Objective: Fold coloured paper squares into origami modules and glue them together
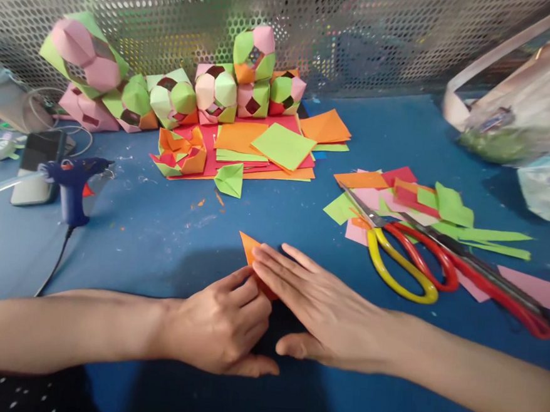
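Note:
A small piece of folded orange paper (248, 248) lies on the blue table, mostly covered by my hands; one pointed corner sticks out beyond the fingers. My left hand (226, 322) is closed, its fingers curled down against the near side of the paper and its thumb stretched out along the table. Laid flat over the paper, my right hand (315, 303) has straight fingers pressing on it and its thumb apart. Ahead of the hands is a folded green paper piece (230, 179), beside an orange, red and green paper unit (182, 151).
Paper balls (216, 92) line the perforated metal panel (315, 39). Coloured sheets (283, 145) lie stacked before them. A blue glue gun (74, 192) and a phone (35, 170) are left. Scissors (401, 265), a red-handled cutter (499, 291) and paper scraps (454, 206) lie right; plastic bags (517, 116) behind.

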A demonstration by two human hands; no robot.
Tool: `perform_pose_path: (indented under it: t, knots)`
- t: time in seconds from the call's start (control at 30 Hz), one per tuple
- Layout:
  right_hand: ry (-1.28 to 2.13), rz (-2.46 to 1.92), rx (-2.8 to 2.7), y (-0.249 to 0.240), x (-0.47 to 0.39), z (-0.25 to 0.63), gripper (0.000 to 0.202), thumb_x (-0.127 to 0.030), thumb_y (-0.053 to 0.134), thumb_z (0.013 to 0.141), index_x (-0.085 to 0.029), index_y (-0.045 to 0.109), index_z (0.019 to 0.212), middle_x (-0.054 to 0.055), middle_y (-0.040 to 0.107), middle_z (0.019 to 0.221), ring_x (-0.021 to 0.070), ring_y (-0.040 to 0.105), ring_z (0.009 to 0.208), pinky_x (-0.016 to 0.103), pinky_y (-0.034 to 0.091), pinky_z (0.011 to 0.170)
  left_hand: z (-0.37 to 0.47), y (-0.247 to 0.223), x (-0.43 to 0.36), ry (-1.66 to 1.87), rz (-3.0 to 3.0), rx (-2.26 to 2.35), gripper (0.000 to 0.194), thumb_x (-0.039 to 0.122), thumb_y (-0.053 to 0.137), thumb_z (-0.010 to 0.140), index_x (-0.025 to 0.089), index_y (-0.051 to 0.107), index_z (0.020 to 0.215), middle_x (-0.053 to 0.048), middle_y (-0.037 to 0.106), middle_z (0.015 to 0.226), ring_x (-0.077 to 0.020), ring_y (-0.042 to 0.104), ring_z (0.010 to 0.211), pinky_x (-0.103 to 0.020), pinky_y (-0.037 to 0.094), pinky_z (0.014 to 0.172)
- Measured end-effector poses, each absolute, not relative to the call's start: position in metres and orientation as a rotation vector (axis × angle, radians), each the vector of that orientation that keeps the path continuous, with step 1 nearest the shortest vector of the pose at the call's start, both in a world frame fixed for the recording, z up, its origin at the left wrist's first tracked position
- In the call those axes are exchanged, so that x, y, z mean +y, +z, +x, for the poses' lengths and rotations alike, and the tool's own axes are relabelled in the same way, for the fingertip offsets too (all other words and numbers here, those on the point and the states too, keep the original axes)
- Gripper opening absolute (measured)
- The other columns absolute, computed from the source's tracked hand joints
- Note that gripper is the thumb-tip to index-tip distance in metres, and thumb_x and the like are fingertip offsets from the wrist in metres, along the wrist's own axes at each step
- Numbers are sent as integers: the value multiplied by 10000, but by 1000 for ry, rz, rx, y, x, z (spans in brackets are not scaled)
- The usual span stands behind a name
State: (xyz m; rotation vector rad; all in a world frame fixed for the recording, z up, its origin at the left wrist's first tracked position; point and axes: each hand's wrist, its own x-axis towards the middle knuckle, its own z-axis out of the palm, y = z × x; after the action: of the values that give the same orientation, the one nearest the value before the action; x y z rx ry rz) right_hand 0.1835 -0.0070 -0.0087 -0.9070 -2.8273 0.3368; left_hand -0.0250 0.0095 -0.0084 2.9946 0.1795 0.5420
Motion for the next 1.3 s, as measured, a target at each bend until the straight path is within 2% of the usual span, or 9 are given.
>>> perform_pose_path:
  t: [0.17, 0.27, 0.47, 0.6, 0.73, 0.87, 1.0, 1.13, 1.3]
  knots:
    - [400, -839, -2892, -19, 23, 172, 975, -700, 399, 773, 21, 201, 1398, 226, 215, 1468, 273, 96, 1386, 516, 139, 1109, -25, -9, 9, 526, 2987, 180, 452, 471, 424, 860, 99, 645, 729, -111, 626, 701, -263, 616, 804, -508, 473, 884]
    - [368, -849, -2886, -17, 20, 178, 1024, -729, 411, 739, 20, 190, 1402, 235, 220, 1465, 283, 129, 1381, 525, 167, 1096, -24, -8, 10, 508, 2989, 184, 464, 474, 419, 861, 94, 645, 722, -113, 632, 729, -256, 615, 804, -478, 481, 885]
    - [47, -931, -2866, -14, -27, 217, 1001, -746, 369, 745, 51, 318, 1348, 245, 410, 1367, 342, 238, 1340, 555, 230, 1044, -25, -6, 9, 522, 3027, 203, 481, 478, 408, 867, 86, 636, 708, -128, 639, 786, -262, 609, 863, -431, 495, 876]
    - [-124, -979, -2792, -9, -51, 236, 764, -621, 451, 806, -4, 468, 1256, 219, 540, 1258, 350, 431, 1224, 577, 221, 1032, -26, -6, 10, 527, 2991, 239, 440, 446, 428, 869, 75, 631, 749, -132, 631, 815, -257, 598, 876, -419, 499, 863]
    - [-130, -1158, -2529, -1, -53, 235, 321, -274, 563, 839, -126, 572, 1124, 119, 688, 1004, 274, 613, 990, 548, 291, 1022, -25, -3, 13, 510, 2919, 365, 310, 336, 478, 864, 58, 614, 859, -135, 607, 832, -228, 580, 825, -377, 524, 764]
    - [-58, -1180, -2424, -1, -43, 219, 384, -241, 597, 805, -126, 531, 1166, 133, 651, 1094, 268, 589, 1033, 505, 397, 970, -27, -1, 15, 594, 2847, 443, 229, 254, 530, 834, 60, 574, 947, -157, 587, 946, -235, 558, 908, -361, 520, 763]
    - [-1, -1132, -2435, -7, -30, 203, 388, -270, 572, 829, -104, 514, 1176, 154, 637, 1114, 266, 585, 1032, 485, 444, 928, -29, -1, 17, 688, 2754, 564, 301, 240, 549, 821, 79, 504, 1071, -213, 524, 1160, -282, 502, 1108, -439, 488, 867]
    - [48, -1147, -2369, -10, -17, 200, 273, -160, 504, 857, -144, 544, 1127, 121, 665, 1043, 238, 619, 935, 457, 487, 855, -30, -3, 21, 735, 2603, 684, 416, 212, 547, 820, 105, 411, 1199, -236, 428, 1303, -293, 397, 1259, -491, 434, 959]
    - [286, -1059, -2314, 1, -6, 204, 224, -92, 450, 873, -188, 582, 1026, 86, 653, 1051, 197, 593, 981, 392, 501, 838, -29, -5, 26, 776, 2450, 697, 361, 182, 557, 815, 125, 458, 1157, -200, 476, 1269, -254, 455, 1210, -449, 458, 943]
